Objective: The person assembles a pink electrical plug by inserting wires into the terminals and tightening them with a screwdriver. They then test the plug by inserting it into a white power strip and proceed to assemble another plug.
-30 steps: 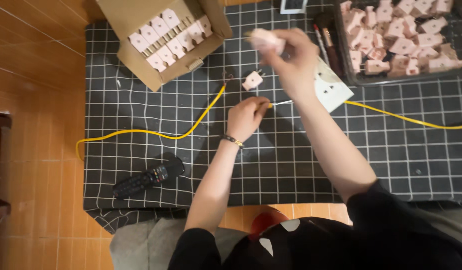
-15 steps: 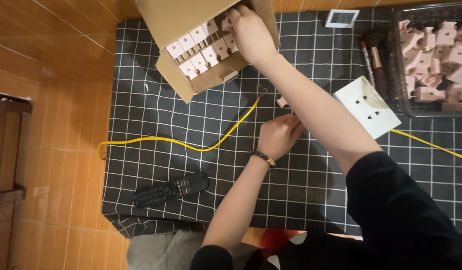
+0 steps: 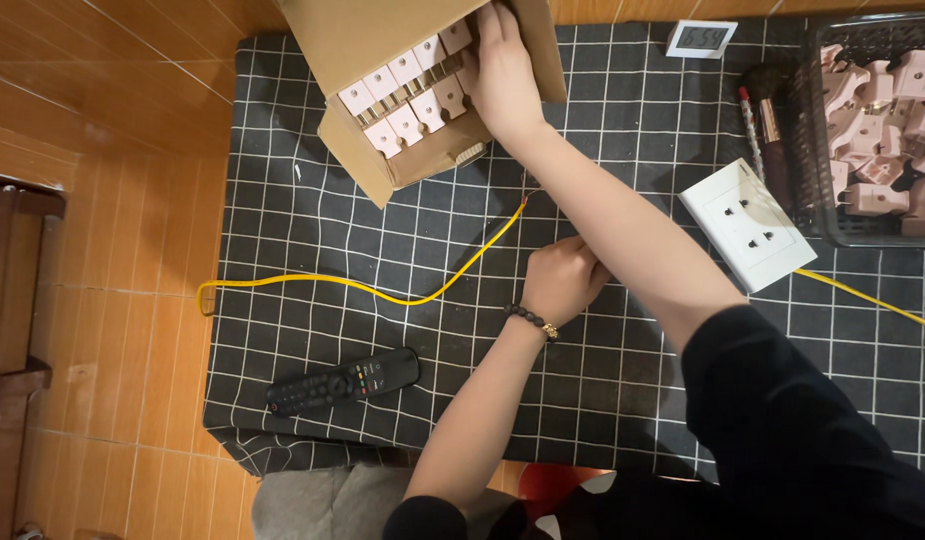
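Cardboard box (image 3: pixel 382 60) and basket (image 3: pixel 827 215) hold pink plugs (image 3: pixel 402 95).

A dark beaded bracelet (image 3: pixel 531 320) circles the left wrist; a black sleeve (image 3: pixel 792 420) covers the right upper arm beside it.

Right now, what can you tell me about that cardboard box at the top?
The cardboard box is plain brown, open, and tipped so its mouth faces the camera. It lies at the top edge of the black checked mat. Inside, pale pink plugs sit in neat rows. The right hand reaches into it, resting on the plugs.
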